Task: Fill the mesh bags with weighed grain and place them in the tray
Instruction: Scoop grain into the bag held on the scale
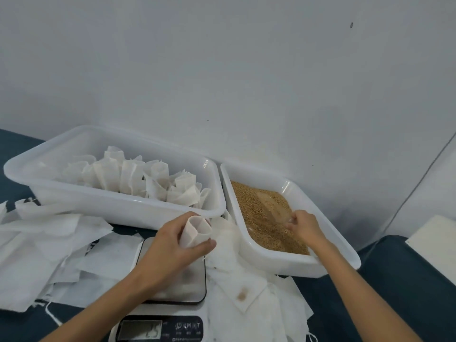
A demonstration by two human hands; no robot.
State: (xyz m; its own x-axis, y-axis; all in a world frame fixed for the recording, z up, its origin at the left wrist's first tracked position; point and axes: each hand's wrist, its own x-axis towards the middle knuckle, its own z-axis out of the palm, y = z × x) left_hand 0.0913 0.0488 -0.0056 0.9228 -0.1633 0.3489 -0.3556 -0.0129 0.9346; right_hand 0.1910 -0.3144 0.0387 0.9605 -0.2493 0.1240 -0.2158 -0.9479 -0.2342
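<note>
My left hand grips a white mesh bag with its mouth held open, above the steel plate of the kitchen scale. My right hand reaches into the right white tray of brown grain and holds the handle of a clear plastic scoop that lies in the grain. The left white tray holds several filled mesh bags standing upright.
Loose empty mesh bags lie in heaps on the dark table, a pile to the left and another to the right of the scale. The scale display is at the bottom edge. A white wall stands close behind the trays.
</note>
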